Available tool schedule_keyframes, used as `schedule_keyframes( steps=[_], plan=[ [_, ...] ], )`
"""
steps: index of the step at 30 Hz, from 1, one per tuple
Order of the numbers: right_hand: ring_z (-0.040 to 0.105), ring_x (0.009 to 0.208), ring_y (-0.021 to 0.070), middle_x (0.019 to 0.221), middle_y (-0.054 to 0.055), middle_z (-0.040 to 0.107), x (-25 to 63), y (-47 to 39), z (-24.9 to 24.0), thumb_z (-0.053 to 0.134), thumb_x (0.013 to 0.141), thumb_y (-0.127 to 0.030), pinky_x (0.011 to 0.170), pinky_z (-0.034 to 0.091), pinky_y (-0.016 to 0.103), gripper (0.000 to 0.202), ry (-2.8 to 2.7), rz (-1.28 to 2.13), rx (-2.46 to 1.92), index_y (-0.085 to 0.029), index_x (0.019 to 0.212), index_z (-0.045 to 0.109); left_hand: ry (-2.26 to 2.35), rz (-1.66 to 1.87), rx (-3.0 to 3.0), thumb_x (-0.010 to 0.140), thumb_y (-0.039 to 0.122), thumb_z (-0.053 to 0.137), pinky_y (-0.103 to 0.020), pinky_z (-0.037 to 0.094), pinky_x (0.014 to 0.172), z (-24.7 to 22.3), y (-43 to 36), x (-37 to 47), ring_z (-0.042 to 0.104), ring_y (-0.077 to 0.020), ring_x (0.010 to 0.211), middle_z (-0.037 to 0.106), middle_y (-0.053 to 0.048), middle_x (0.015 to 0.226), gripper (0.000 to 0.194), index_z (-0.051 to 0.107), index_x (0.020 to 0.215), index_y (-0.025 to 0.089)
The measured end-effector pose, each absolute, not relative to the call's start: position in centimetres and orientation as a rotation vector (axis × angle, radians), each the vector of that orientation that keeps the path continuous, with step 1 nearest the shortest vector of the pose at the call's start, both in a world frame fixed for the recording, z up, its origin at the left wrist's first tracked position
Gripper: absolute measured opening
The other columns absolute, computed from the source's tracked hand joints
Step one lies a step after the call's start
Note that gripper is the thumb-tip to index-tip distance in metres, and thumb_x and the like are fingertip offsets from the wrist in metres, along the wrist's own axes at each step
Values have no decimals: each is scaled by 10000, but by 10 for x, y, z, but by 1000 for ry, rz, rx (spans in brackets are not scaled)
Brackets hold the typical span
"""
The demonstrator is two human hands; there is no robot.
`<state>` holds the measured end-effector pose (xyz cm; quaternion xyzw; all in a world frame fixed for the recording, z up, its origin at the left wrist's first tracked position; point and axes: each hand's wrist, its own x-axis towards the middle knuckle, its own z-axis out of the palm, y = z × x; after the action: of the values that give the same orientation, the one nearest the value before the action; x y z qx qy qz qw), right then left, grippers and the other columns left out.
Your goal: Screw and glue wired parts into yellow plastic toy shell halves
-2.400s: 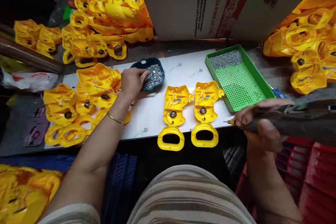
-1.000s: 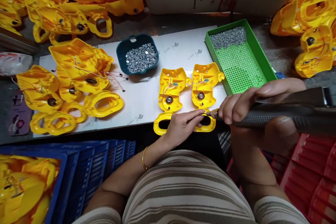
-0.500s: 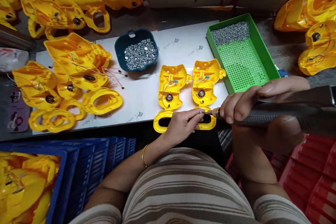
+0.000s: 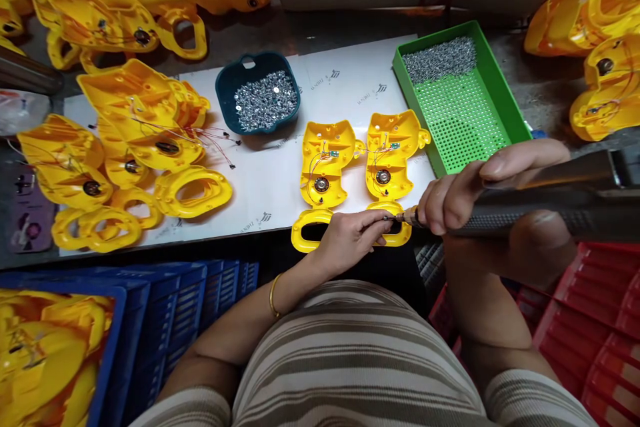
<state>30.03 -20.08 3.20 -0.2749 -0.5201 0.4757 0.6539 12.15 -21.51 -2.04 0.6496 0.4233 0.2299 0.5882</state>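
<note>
In the head view my right hand is wrapped around a dark power screwdriver, whose bit points left. My left hand is closed in a pinch at the bit's tip, on what looks like a small metal screw, mostly covered by the fingers. Both hands are over the handle loops of two yellow plastic shell halves. The left shell and the right shell lie open side up, each with a round speaker, a small green circuit board and thin wires.
A dark teal bin holds small shiny metal parts. The green perforated tray has screws heaped at its far end. More yellow shells are piled at left. Blue crates and red crates stand below the table edge.
The screwdriver and my right hand have shifted slightly left, and the bit is closer to my left fingertips. Both shells stay in place.
</note>
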Motion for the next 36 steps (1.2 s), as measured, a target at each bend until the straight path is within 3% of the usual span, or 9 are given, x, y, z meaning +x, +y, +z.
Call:
schedule_keyframes(
  steps=[3, 6, 8, 13, 17, 23, 29, 33, 36],
  plan=[
    [481, 367, 147, 530, -52, 543, 296, -205, 41, 651, 848, -496, 385, 445, 309, 236, -1191, 1095, -689, -343, 1023, 611, 1001, 547, 1622, 952, 346, 518, -183, 497, 523, -21, -214, 122, 659, -112, 569, 723, -23, 735, 283, 752, 975, 190],
    [482, 395, 165, 533, -48, 523, 295, -208, 47, 661, 826, -531, 411, 446, 337, 277, -1173, 1038, -814, -344, 1023, 606, 1053, 607, 1808, 949, 403, 539, -195, 483, 557, -21, -212, 120, 591, -94, 511, 686, 4, 643, 338, 705, 1147, 184],
    [470, 394, 179, 516, -54, 492, 297, -204, 45, 659, 808, -574, 428, 445, 356, 301, -1182, 966, -810, -368, 1016, 593, 1102, 692, 2031, 928, 432, 581, -221, 487, 619, -20, -210, 117, 605, -116, 583, 691, -12, 672, 388, 675, 1200, 173],
    [424, 389, 172, 517, -59, 437, 297, -181, 28, 654, 810, -530, 437, 407, 354, 223, -1108, 719, -840, -392, 968, 581, 996, 716, 2633, 864, 458, 662, -383, 433, 881, -16, -210, 110, 597, -268, 1045, 702, -118, 1146, 325, 715, 1056, 200],
    [363, 349, 151, 515, -65, 403, 288, -167, 14, 671, 784, -491, 398, 336, 333, 224, -1084, 635, -807, -384, 969, 603, 975, 570, 2685, 814, 535, 685, -446, 337, 982, -20, -215, 111, 514, -310, 1182, 617, -136, 1313, 464, 673, 1137, 202],
    [490, 445, 202, 682, -24, 545, 289, -162, -4, 640, 772, -581, 479, 412, 389, 293, -1089, 650, -916, -383, 964, 539, 996, 490, 2632, 814, 542, 680, -461, 332, 998, -27, -216, 111, 488, -316, 1218, 582, -146, 1358, 500, 645, 1188, 213],
    [513, 502, 221, 749, -16, 549, 295, -161, -11, 602, 789, -629, 480, 415, 389, 308, -1144, 708, -979, -407, 986, 520, 940, 483, 2629, 810, 557, 668, -458, 422, 953, -29, -214, 110, 520, -323, 1174, 586, -189, 1347, 577, 611, 1190, 125],
    [441, 404, 177, 610, -45, 518, 296, -158, -14, 663, 779, -559, 439, 385, 357, 268, -1182, 739, -813, -385, 946, 547, 876, 448, 2647, 761, 558, 711, -449, 468, 927, -31, -215, 111, 552, -334, 1146, 526, -253, 1393, 694, 560, 1229, 69],
    [368, 330, 147, 487, -71, 459, 297, -153, -22, 709, 749, -532, 379, 344, 328, 283, -1229, 796, -660, -356, 906, 554, 850, 398, 2647, 768, 473, 744, -448, 489, 902, -32, -217, 111, 583, -324, 1099, 488, -288, 1413, 693, 514, 1275, 61]
  ],
)
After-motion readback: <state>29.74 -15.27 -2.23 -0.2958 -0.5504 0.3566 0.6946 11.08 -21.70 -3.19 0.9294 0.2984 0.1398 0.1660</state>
